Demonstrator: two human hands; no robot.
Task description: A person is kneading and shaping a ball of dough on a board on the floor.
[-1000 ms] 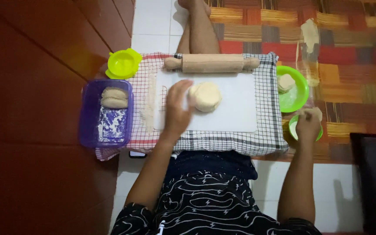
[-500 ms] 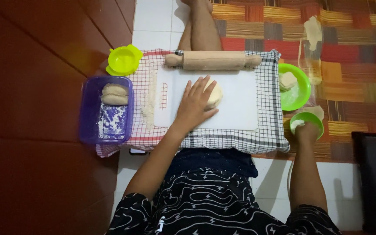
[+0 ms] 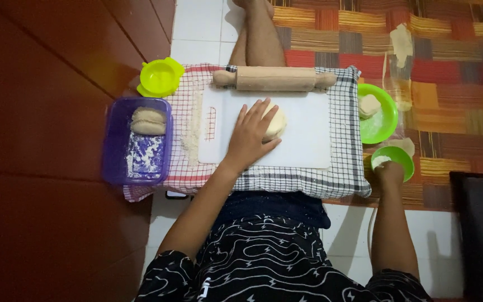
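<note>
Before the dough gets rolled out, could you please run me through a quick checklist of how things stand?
1. Dough sits on the white board: ok.
2. Left hand lies flat on the dough: ok.
3. Rolling pin lies free at the board's far edge, within reach: ok.
4. Right hand is free to take the pin: not ok, it is at the small green bowl.
5. Flour on the board: cannot tell; loose flour shows on the checked cloth beside it.
</note>
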